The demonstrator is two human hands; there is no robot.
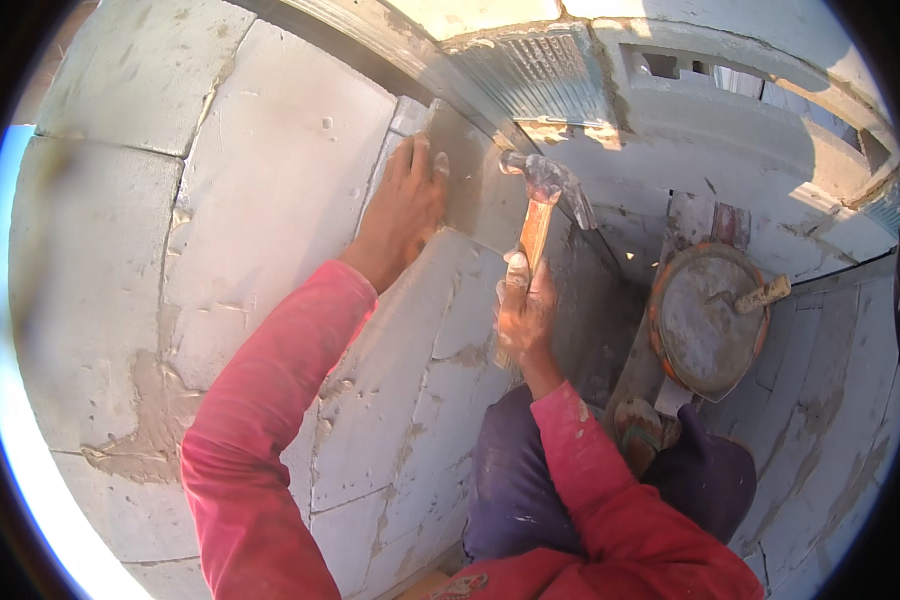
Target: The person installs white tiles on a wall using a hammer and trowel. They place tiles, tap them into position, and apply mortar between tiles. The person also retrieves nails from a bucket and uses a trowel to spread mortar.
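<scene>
My left hand (pixel 402 210) presses flat against a grey block (pixel 470 190) at the top of a white block wall (pixel 270 220), its fingers wrapped over the block's upper edge. My right hand (pixel 523 305) grips the wooden handle of a claw hammer (pixel 550 190). The hammer's steel head is raised beside the grey block, just right of my left hand. Both arms wear red sleeves.
A round pan of wet grey mortar (pixel 708 322) with a trowel (pixel 760 295) in it stands below at the right. Grey mortar smears mark the wall joints (pixel 140 440). A corrugated metal piece (pixel 535 75) and concrete ledge lie above. My legs in dark trousers (pixel 515 480) are below.
</scene>
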